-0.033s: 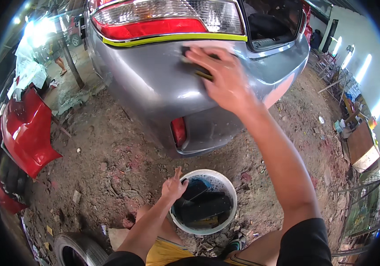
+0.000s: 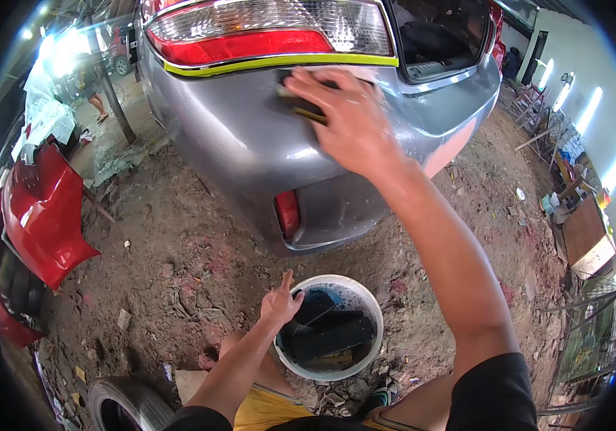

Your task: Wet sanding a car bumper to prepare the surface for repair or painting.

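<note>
My right hand is closed on a dark block with a yellow-green edge, pressed against the grey rear bumper just below the taillight and its yellow-green tape. A pale patch shows beside the block. My left hand hovers at the left rim of a white bucket, index finger stretched out and thumb apart, holding nothing visible. Dark pieces sit in the bucket's soapy water.
A loose red bumper stands at left, a tyre lies at lower left. Another person's leg shows beyond a post. A wooden board and clutter line the right wall. The open trunk is top right.
My right hand and the block have slid left and slightly up along the bumper. My left hand stays by the bucket.
</note>
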A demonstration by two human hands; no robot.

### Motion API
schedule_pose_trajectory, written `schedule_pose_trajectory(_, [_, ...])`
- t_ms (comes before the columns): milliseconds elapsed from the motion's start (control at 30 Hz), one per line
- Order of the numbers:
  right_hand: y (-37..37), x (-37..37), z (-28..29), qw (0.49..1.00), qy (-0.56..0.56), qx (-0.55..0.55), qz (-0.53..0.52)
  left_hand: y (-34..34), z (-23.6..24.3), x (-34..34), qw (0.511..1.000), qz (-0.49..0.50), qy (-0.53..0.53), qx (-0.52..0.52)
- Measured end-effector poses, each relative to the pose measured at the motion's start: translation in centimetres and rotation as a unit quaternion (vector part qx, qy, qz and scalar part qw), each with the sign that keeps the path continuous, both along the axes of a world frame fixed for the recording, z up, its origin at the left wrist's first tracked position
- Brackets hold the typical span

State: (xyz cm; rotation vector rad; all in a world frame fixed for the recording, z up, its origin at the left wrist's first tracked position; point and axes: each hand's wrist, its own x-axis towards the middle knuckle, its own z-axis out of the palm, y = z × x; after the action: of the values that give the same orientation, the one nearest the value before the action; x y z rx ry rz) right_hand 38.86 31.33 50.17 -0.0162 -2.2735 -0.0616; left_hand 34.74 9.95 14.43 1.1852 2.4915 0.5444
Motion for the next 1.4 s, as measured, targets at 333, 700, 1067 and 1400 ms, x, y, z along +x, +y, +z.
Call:
schedule_pose_trajectory(333, [-1.3,-0.9,0.7,1.0,0.022,-0.001,0.009,-0.5,0.2,-0.1,1.0,-0.007,0.001,-0.016])
schedule_pose_trajectory(700, [-0.8,-1.5,-0.1,0.998,0.061,0.014,0.024,0.0,1.0,-0.1,0.999,0.006,0.003,-0.036])
schedule_pose_trajectory(1067, [2.7,1.6,-1.5,0.985,0.095,-0.141,0.001,-0.8,0.0,-0.6,1.0,0.019,-0.002,-0.023])
schedule_pose_trajectory(1400, [4.6,3.8,-0.9,0.981,0.068,-0.155,-0.093,0.0,-0.2,-0.1,1.0,0.002,0.008,-0.008])
